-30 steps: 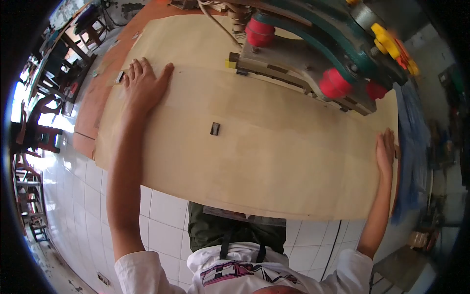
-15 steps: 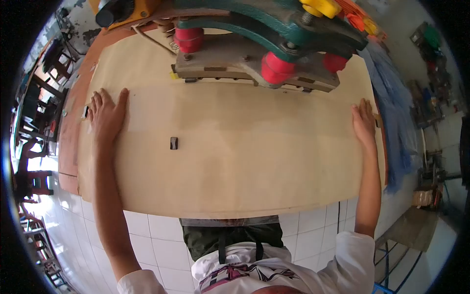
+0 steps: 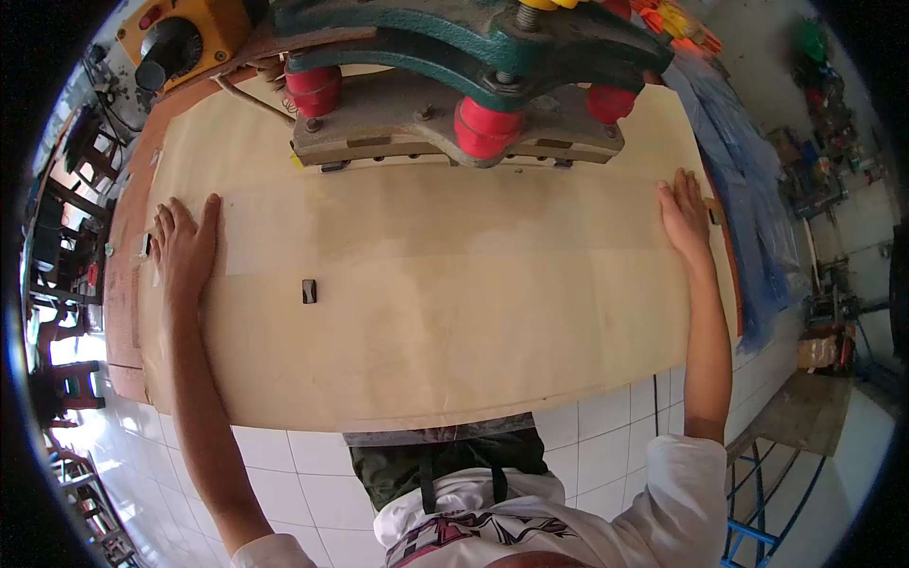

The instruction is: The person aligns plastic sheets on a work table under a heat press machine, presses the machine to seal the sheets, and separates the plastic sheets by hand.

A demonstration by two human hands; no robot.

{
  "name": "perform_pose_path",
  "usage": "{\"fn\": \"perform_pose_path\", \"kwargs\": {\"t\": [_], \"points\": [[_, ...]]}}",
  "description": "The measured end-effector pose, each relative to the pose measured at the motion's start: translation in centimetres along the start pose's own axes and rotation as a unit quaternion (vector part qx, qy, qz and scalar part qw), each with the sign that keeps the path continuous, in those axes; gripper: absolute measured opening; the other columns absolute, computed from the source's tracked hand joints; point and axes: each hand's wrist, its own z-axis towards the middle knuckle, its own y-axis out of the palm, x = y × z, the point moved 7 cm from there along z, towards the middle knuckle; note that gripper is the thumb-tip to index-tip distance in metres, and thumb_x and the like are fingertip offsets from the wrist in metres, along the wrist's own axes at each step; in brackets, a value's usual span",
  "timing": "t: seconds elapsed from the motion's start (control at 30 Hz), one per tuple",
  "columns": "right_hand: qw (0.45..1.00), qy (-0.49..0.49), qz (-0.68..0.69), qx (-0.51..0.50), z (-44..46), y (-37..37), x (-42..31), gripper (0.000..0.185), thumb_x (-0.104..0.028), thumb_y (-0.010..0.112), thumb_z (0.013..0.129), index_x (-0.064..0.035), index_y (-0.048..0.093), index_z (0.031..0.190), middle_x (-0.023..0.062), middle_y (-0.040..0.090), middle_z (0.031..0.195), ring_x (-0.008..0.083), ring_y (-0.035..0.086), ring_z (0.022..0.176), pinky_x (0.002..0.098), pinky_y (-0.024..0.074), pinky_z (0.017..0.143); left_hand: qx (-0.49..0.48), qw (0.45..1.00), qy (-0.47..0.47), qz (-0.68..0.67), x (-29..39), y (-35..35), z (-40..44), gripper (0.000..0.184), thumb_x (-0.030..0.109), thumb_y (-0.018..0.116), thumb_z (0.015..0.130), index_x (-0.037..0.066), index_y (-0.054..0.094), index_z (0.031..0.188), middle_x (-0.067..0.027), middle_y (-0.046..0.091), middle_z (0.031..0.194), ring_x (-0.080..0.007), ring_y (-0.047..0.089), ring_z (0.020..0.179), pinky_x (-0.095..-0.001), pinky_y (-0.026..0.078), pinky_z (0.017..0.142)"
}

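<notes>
A large beige sheet (image 3: 454, 331) covers the table in front of me. My left hand (image 3: 187, 248) lies flat near the sheet's left edge, fingers spread, beside a small dark clip-like piece (image 3: 147, 244). Near the right edge my right hand (image 3: 684, 213) rests flat on the sheet, close to another small dark piece (image 3: 713, 216). A small black block (image 3: 309, 291) sits on the sheet, left of its middle. Over the far side of the sheet stands a metal press head (image 3: 379, 140) with red cylinders (image 3: 488, 128) under a green frame (image 3: 407, 71). Neither hand holds anything.
At the top left is a yellow box with a black knob (image 3: 170, 52). Blue plastic sheeting (image 3: 743, 208) hangs along the right side. A stand with blue legs (image 3: 757, 492) is at the lower right. Dark furniture (image 3: 76, 383) stands at the left on white floor tiles (image 3: 331, 500).
The view has turned and shifted, so the press head appears further left and the yellow box has come into view. Both hands stay flat by the sheet's edges.
</notes>
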Motion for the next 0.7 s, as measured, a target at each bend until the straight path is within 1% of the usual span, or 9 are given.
{"fn": "perform_pose_path", "kwargs": {"t": [0.33,0.7], "points": [[1.0,-0.005,-0.015,0.006,0.36,0.39,0.23,0.075,-0.056,0.027,0.094,-0.0009,0.021,0.145,0.0198,0.015,0.152,0.0322,0.012,0.142,0.0467,0.0094,0.114,-0.003,1.0,0.003,0.009,-0.01,0.02,0.07,0.092,0.069,0.031,0.087,-0.003,0.023,0.143,-0.0235,0.017,0.15,-0.0308,0.013,0.142,-0.0435,0.01,0.114],[1.0,0.004,-0.02,0.004,-0.05,0.03,-0.23,0.075,-0.056,0.027,0.094,-0.0014,0.02,0.145,0.019,0.015,0.152,0.0317,0.011,0.142,0.0456,0.0087,0.114,0.008,1.0,0.003,-0.005,0.16,-0.34,-0.16,0.092,0.068,0.033,0.087,-0.004,0.024,0.143,-0.0243,0.019,0.15,-0.0318,0.014,0.142,-0.0439,0.01,0.114]]}}
